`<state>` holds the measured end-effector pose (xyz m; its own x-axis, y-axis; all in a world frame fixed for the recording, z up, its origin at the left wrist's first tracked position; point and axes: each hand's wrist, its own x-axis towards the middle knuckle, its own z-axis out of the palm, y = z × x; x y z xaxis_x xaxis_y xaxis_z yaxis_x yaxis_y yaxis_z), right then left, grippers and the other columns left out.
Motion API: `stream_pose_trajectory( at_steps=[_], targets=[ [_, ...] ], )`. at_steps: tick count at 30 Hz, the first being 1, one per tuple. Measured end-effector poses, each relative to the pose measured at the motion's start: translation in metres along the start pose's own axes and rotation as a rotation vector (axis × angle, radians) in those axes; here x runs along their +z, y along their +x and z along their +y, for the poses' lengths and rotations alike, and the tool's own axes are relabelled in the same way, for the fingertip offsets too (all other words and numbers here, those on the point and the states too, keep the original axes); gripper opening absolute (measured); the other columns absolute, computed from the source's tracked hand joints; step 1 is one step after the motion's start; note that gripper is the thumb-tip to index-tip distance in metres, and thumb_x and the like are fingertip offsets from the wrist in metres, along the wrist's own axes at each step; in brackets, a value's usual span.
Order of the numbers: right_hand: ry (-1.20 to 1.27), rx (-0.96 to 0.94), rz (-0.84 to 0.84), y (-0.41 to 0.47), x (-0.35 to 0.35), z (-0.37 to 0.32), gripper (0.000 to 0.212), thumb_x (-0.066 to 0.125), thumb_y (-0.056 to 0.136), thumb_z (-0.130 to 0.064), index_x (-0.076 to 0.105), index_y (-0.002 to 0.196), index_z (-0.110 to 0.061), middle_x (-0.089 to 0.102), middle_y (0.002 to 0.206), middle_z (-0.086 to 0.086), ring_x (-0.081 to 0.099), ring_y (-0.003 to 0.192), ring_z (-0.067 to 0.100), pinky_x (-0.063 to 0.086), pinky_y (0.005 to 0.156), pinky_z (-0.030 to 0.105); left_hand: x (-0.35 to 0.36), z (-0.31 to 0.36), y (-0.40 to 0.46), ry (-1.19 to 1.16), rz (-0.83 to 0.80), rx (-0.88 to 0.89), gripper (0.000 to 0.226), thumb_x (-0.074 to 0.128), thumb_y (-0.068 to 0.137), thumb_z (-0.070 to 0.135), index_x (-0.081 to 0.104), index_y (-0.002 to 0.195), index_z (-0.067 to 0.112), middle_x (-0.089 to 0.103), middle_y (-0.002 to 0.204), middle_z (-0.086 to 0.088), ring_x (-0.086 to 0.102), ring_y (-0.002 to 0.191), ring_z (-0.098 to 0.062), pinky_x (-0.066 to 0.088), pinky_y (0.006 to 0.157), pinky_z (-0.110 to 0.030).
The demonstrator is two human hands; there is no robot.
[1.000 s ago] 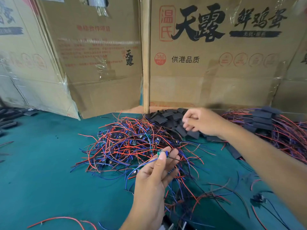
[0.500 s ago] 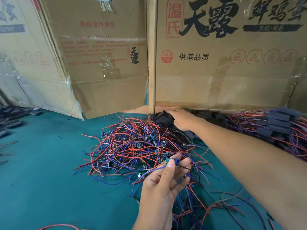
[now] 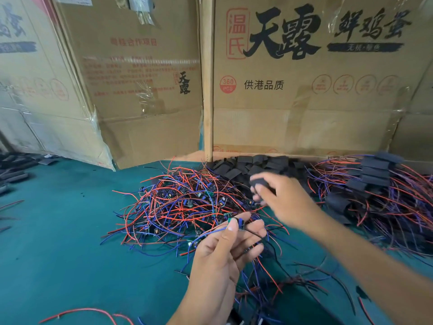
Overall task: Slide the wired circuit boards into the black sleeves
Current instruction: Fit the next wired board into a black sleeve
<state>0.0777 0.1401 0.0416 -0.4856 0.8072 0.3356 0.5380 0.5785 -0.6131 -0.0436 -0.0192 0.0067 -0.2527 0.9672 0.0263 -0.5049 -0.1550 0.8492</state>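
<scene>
Head view shows the left hand (image 3: pixel 218 261) raised above the green bench (image 3: pixel 58 242), its grip closed: thumb and forefinger pinch a small wired circuit board (image 3: pixel 235 222) at the fingertips, with blue and black leads trailing down past the palm. The right hand (image 3: pixel 281 198), blurred by motion, hangs just above and to the right of it, fingers curled round a black sleeve (image 3: pixel 259 181) held at the fingertips; its exact hold is hard to read through the blur. Board and sleeve are near each other but apart, the sleeve higher and to the right of the board. Beneath both hands lies a tangled heap of wired boards (image 3: pixel 187 202) with red, blue and black leads spreading over the bench. Behind that heap, against the foot of the cardboard boxes (image 3: pixel 304 102), sits a pile of loose black sleeves (image 3: pixel 246 166). To the right lies a heap of sleeved boards (image 3: pixel 375 184), their black covers stacked in a row with red and purple wires fanning out. Stray wires (image 3: pixel 82 313) lie near the bottom edge, and dark flat items (image 3: pixel 14 170) rest at the far left edge of the bench, too blurred to name.
</scene>
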Motion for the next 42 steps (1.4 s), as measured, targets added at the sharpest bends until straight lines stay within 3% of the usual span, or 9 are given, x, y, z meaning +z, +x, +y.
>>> stream_pose_trajectory(
  at_steps=[2, 5, 9, 13, 17, 20, 26, 31, 42],
  targets=[
    [0.05, -0.032, -0.054, -0.047, 0.0, -0.009, 0.028, 0.052, 0.098, -0.017, 0.062, 0.107, -0.042, 0.073, 0.095, -0.013, 0.066, 0.084, -0.005, 0.05, 0.079, 0.017, 0.002, 0.0, -0.002, 0.003, -0.015, -0.02, 0.035, 0.061, 0.087, 0.033, 0.077, 0.105, 0.008, 0.071, 0.114, -0.023, 0.072, 0.104, -0.031, 0.061, 0.078, -0.031],
    [0.279, -0.016, -0.198, -0.097, -0.002, -0.018, 0.031, 0.049, 0.101, -0.015, 0.065, 0.114, -0.038, 0.07, 0.109, -0.017, 0.063, 0.103, 0.0, 0.049, 0.092, 0.026, 0.005, -0.001, -0.007, 0.02, -0.056, -0.045, 0.039, 0.061, 0.083, 0.032, 0.075, 0.1, 0.0, 0.072, 0.109, -0.027, 0.075, 0.092, -0.031, 0.061, 0.072, -0.031],
    [0.567, 0.037, -0.332, -0.13, -0.01, -0.02, 0.028, 0.047, 0.1, -0.027, 0.065, 0.117, -0.04, 0.07, 0.112, -0.006, 0.062, 0.103, -0.001, 0.049, 0.092, 0.019, 0.009, -0.003, -0.013, 0.052, -0.144, -0.096, 0.035, 0.062, 0.084, 0.034, 0.078, 0.101, 0.007, 0.073, 0.103, -0.025, 0.074, 0.076, -0.024, 0.058, 0.062, -0.024],
    [0.587, 0.041, -0.402, -0.14, -0.023, -0.008, 0.028, 0.048, 0.096, -0.04, 0.068, 0.115, -0.03, 0.068, 0.108, -0.005, 0.057, 0.105, 0.005, 0.046, 0.102, 0.033, 0.012, -0.006, -0.017, 0.058, -0.207, -0.139, 0.034, 0.069, 0.085, 0.035, 0.078, 0.104, 0.009, 0.074, 0.104, -0.024, 0.075, 0.082, -0.025, 0.058, 0.065, -0.026],
    [0.609, 0.035, -0.434, -0.144, -0.03, 0.001, 0.033, 0.05, 0.098, -0.038, 0.066, 0.124, -0.025, 0.067, 0.12, -0.004, 0.057, 0.113, 0.007, 0.046, 0.099, 0.025, 0.016, -0.005, -0.019, 0.035, -0.253, -0.152, 0.043, 0.072, 0.076, 0.04, 0.077, 0.107, 0.011, 0.073, 0.108, -0.024, 0.075, 0.09, -0.027, 0.059, 0.069, -0.027],
    [0.783, 0.101, -0.366, -0.144, -0.035, 0.008, 0.042, 0.069, 0.087, -0.039, 0.064, 0.127, -0.03, 0.066, 0.127, 0.003, 0.06, 0.12, 0.018, 0.046, 0.099, 0.025, 0.014, -0.003, -0.017, -0.015, -0.247, -0.143, 0.041, 0.071, 0.08, 0.039, 0.075, 0.111, 0.012, 0.071, 0.115, -0.024, 0.073, 0.099, -0.028, 0.06, 0.075, -0.029],
    [0.126, 0.07, -0.085, -0.143, -0.052, 0.028, 0.037, 0.071, 0.076, -0.049, 0.065, 0.112, -0.043, 0.064, 0.112, -0.029, 0.061, 0.108, -0.003, 0.043, 0.093, 0.014, -0.001, 0.017, -0.005, -0.251, -0.124, -0.075, 0.036, 0.059, 0.088, 0.035, 0.077, 0.11, 0.013, 0.07, 0.124, -0.015, 0.07, 0.109, -0.022, 0.059, 0.078, -0.025],
    [0.012, 0.03, -0.131, -0.143, -0.046, 0.028, 0.039, 0.074, 0.078, -0.046, 0.063, 0.115, -0.042, 0.061, 0.107, -0.041, 0.057, 0.104, -0.015, 0.034, 0.085, -0.001, -0.005, 0.024, -0.001, -0.365, -0.063, -0.051, 0.034, 0.057, 0.088, 0.035, 0.08, 0.103, 0.014, 0.072, 0.12, -0.007, 0.07, 0.109, -0.015, 0.059, 0.075, -0.022],
    [-0.006, -0.08, -0.058, -0.15, -0.025, 0.013, 0.03, 0.073, 0.081, -0.051, 0.058, 0.107, -0.052, 0.066, 0.101, -0.034, 0.062, 0.097, -0.011, 0.041, 0.085, 0.006, -0.002, 0.025, -0.003, -0.403, -0.041, -0.019, 0.034, 0.055, 0.091, 0.034, 0.081, 0.101, 0.014, 0.073, 0.119, -0.005, 0.07, 0.109, -0.013, 0.058, 0.077, -0.021]
  ],
)
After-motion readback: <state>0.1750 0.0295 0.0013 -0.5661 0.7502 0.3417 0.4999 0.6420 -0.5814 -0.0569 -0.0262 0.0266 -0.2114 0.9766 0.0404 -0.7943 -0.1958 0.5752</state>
